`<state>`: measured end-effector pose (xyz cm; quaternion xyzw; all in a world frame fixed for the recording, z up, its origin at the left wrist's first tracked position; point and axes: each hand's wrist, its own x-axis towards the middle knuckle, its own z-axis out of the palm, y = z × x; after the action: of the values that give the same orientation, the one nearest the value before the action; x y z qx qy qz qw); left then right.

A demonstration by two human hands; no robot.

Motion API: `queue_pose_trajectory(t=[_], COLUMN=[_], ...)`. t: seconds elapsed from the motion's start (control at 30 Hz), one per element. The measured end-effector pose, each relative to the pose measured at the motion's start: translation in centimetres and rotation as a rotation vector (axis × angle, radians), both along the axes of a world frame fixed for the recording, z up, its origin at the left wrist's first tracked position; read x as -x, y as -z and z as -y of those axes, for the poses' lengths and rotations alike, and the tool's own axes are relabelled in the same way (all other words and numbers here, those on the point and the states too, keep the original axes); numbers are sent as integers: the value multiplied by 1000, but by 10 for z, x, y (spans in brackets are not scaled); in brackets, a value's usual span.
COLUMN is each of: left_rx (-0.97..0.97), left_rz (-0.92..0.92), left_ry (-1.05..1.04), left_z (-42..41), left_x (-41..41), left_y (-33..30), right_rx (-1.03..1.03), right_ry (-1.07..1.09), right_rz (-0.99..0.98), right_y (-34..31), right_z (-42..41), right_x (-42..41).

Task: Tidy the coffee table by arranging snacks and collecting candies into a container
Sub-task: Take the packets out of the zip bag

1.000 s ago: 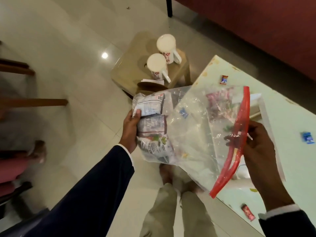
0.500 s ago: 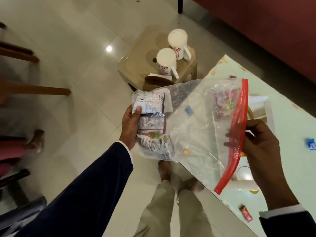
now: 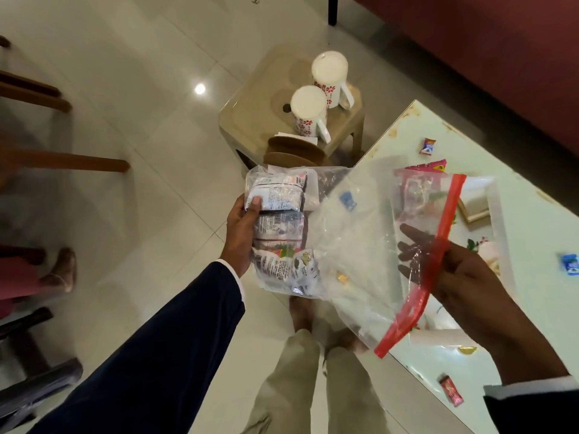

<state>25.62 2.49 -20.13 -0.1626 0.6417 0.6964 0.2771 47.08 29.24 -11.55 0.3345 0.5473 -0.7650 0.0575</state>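
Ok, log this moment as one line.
left hand: grips snack packets through zip bag | right hand: holds red zip edge | candies: on table

The print on the snack packets is too blurred to read. The right hand's fingers show only dimly through the plastic bag. The coffee table is cut by the right edge.

Head cam, steep downward view, close over hands, table edge.

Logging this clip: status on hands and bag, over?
Left hand grips snack packets through zip bag. Right hand holds red zipper edge. Candies loose on coffee table.
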Motion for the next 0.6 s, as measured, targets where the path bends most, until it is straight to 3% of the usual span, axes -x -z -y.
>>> queue_pose_trajectory(t=[0.13, 0.17, 0.23, 0.33, 0.37, 0.47, 0.6], left_rx=[-13, -15, 2, 79, 107, 188, 273], left_rz=[64, 83, 110, 140, 153, 176, 156], left_ry=[60, 90, 178, 341, 383, 487, 493], left_z=[-2, -2, -4, -7, -8, -12, -10], left_x=[-4, -6, -10, -19, -22, -28, -30], left_y=[-3, -4, -5, -6, -6, -7, -2], right_rx=[505, 540, 276, -568, -756, -891, -915], right_ry=[-26, -38, -193, -470, -539, -746, -688], right_rz=[-40, -39, -87, -230, -310, -316, -281], right_y=[12, 16, 24, 39, 45, 50, 52], right_z=[8, 14, 29, 47, 51, 60, 69], right_x=[17, 24, 39, 62, 69, 84, 79])
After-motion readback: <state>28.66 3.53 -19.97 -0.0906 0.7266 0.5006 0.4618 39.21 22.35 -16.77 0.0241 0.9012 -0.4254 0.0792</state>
